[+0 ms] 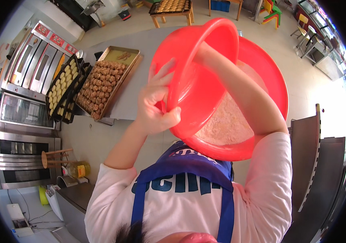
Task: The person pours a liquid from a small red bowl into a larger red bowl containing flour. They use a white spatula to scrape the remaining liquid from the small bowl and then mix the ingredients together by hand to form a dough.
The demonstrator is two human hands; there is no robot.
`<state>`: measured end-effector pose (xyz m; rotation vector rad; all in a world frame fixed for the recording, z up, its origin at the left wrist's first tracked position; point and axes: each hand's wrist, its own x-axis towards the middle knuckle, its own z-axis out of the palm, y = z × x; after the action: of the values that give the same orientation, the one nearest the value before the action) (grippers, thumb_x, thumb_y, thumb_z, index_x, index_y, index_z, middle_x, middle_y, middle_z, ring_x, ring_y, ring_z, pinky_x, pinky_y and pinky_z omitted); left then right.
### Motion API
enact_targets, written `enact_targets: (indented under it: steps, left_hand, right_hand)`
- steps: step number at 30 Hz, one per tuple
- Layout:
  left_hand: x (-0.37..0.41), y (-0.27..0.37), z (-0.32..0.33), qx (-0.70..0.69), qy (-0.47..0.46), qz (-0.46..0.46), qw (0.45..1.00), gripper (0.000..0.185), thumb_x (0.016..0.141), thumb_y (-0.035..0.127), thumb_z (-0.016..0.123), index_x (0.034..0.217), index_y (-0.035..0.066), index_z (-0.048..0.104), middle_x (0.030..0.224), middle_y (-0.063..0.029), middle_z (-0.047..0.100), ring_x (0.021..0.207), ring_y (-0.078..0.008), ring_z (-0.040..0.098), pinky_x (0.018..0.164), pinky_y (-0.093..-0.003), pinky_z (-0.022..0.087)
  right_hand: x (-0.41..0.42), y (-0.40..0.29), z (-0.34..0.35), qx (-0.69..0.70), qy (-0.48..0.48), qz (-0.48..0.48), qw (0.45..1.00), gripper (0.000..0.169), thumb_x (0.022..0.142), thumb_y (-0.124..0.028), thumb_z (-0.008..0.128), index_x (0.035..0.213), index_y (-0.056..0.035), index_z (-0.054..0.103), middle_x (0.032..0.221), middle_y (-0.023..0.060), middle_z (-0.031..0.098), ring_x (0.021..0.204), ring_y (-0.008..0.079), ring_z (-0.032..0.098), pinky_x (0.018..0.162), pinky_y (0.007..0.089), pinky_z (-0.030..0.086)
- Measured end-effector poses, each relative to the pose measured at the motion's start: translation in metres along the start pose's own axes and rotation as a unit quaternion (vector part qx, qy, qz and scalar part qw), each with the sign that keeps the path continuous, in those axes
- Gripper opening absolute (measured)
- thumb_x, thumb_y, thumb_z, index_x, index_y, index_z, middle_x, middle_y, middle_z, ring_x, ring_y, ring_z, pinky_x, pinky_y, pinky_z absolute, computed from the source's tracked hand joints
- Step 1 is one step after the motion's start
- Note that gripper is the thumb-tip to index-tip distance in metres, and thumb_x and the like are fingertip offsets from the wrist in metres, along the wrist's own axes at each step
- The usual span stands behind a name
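Observation:
My left hand (157, 104) grips the rim of a red plastic bowl (203, 91), its thumb at the inner side and its fingers spread on the outer wall. The bowl is held up, tilted on its side. My right forearm (239, 82) reaches across into it; my right hand is hidden behind the rim, so its grip cannot be seen. Below and behind the bowl is a wider red basin (277, 82). A pale, crumbly, flour-like mixture (227, 124) lies in the basin, partly covered by the bowl and my arm.
On the grey table (127, 101), a metal tray (136, 56) bears rows of brown nut-covered balls (101, 85). Black trays of pale dough pieces (63, 85) are stacked at left. Deck ovens (33, 63) stand beyond. A metal cabinet (304, 152) is at right.

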<state>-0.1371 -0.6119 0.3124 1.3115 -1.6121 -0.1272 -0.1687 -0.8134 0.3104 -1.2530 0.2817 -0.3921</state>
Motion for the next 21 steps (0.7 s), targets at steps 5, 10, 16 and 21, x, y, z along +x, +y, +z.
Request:
enact_targets:
  steps: [5, 10, 16, 21]
  left_hand:
    - [0.010, -0.015, -0.008, -0.072, 0.049, 0.032, 0.996, 0.013, 0.063, 0.014, 0.060, 0.066, 0.001, 0.057, 0.124, -0.0215, 0.058, 0.124, -0.0333, 0.046, 0.110, -0.0463, 0.021]
    - [0.016, -0.010, -0.009, -0.149, 0.078, 0.008, 0.986, 0.014, 0.062, 0.012, 0.057, 0.066, -0.002, 0.056, 0.133, -0.0286, 0.049, 0.124, -0.0323, 0.046, 0.105, -0.0428, 0.031]
    - [0.028, -0.007, -0.009, -0.065, 0.082, 0.055, 0.993, 0.009, 0.060, 0.007, 0.057, 0.063, 0.001, 0.050, 0.121, -0.0214, 0.061, 0.127, -0.0361, 0.046, 0.107, -0.0506, 0.024]
    - [0.023, -0.002, -0.017, -0.110, 0.139, -0.022, 0.984, 0.010, 0.064, 0.010, 0.057, 0.067, 0.001, 0.056, 0.125, -0.0210, 0.059, 0.132, -0.0371, 0.040, 0.109, -0.0507, 0.022]
  right_hand:
    - [-0.030, 0.018, 0.048, -0.393, -0.128, -0.165, 0.896, 0.026, 0.091, -0.018, 0.046, 0.104, -0.0032, 0.063, 0.102, 0.0147, 0.063, 0.086, 0.0253, 0.064, 0.071, 0.0344, 0.053]
    - [-0.046, 0.061, 0.066, -0.636, -0.161, -0.240, 0.716, 0.027, 0.090, -0.017, 0.046, 0.106, -0.0019, 0.062, 0.105, 0.0163, 0.063, 0.089, 0.0264, 0.065, 0.071, 0.0354, 0.054]
    - [-0.050, 0.118, 0.033, -0.772, -0.202, -0.183, 0.575, 0.029, 0.088, -0.015, 0.046, 0.108, -0.0004, 0.061, 0.108, 0.0182, 0.063, 0.092, 0.0277, 0.066, 0.072, 0.0365, 0.055]
    - [0.012, 0.073, -0.064, -0.807, -0.074, -0.255, 0.528, 0.017, 0.077, -0.013, 0.053, 0.084, -0.0028, 0.064, 0.084, 0.0160, 0.066, 0.067, 0.0246, 0.066, 0.050, 0.0383, 0.051]
